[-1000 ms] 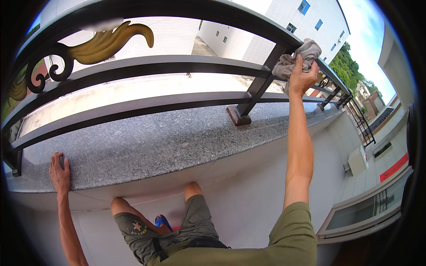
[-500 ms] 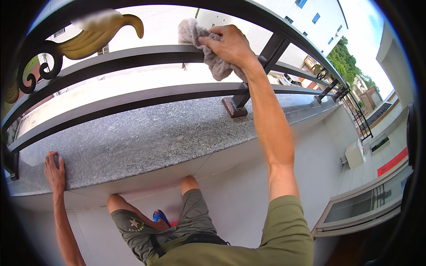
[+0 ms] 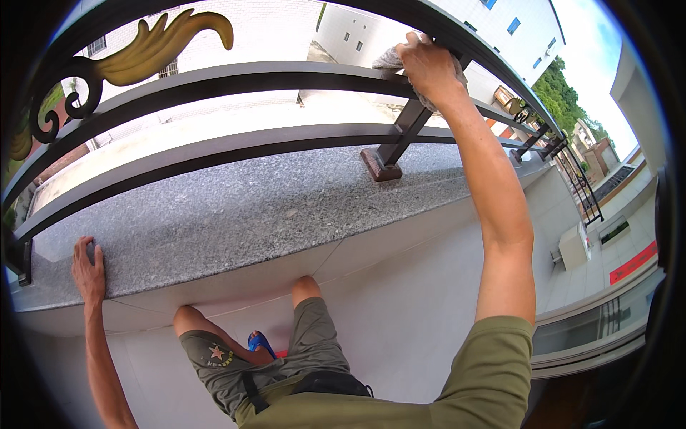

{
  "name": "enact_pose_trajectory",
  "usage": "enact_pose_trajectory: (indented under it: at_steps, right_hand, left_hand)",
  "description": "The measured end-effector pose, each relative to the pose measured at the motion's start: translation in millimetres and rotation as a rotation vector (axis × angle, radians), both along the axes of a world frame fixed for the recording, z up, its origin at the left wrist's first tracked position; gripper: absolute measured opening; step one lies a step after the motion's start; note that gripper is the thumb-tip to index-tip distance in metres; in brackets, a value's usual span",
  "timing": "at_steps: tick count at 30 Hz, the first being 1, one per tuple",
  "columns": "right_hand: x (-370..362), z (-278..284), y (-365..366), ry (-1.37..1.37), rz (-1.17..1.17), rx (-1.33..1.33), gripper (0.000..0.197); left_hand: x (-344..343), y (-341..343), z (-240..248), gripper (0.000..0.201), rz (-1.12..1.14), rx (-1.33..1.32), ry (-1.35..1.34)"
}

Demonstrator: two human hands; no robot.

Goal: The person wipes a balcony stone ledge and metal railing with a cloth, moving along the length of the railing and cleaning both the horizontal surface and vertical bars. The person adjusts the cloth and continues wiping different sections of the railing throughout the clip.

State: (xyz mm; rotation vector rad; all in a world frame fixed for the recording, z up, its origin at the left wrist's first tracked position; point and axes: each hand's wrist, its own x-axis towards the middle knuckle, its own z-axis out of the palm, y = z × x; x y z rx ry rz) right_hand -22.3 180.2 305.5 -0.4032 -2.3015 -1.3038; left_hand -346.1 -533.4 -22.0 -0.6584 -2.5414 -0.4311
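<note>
My right hand point(image 3: 431, 70) grips a grey cloth point(image 3: 389, 60), its fingers wrapped over it. The cloth is bunched against the dark metal post point(image 3: 407, 127) where the upper crossbar point(image 3: 250, 77) meets it, just under the top rail. Part of the cloth is hidden beneath my palm. At the far left, my left hand point(image 3: 88, 273) rests on the front edge of the speckled grey granite ledge point(image 3: 214, 207). Its fingers lie apart on the stone and hold nothing.
A lower crossbar point(image 3: 214, 148) runs above the ledge, and the post's foot point(image 3: 381, 164) stands on it. Gold leaf ornament point(image 3: 157, 53) and black scrollwork fill the railing's left. A white box point(image 3: 574, 245) sits on the right, near a window frame point(image 3: 600, 322). White buildings lie beyond.
My right hand has slid the cloth rightward along the upper crossbar to the post. My left hand stays on the ledge.
</note>
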Motion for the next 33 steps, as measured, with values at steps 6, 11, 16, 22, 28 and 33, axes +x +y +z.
enact_pose_trajectory:
  at_steps: [6, 11, 16, 22, 28, 33]
  right_hand:
    - [-34, 11, -10, 0.093, -0.257, -0.587, 0.037]
    - [-33, 23, -29, 0.042, 0.086, -1.017, 0.030]
    - [-80, -5, -144, 0.181, 0.569, -1.040, 0.031]
    - [-74, -46, -197, 0.350, 0.860, -0.654, 0.020]
    - [39, -45, -75, 0.458, 0.284, -0.450, 0.027]
    - [41, -58, -60, 0.694, 0.216, -0.651, 0.033]
  left_hand:
    - [10, 9, 6, 0.035, 0.054, 0.002, -0.052]
    - [24, 27, 14, 0.033, 0.117, -0.038, -0.061]
    - [26, 27, 23, 0.035, 0.121, 0.005, -0.068]
    - [30, 19, 29, 0.035, 0.081, 0.049, -0.100]
    - [28, 23, 19, 0.035, 0.092, 0.043, -0.074]
    - [29, 29, 14, 0.033, 0.155, -0.009, -0.051]
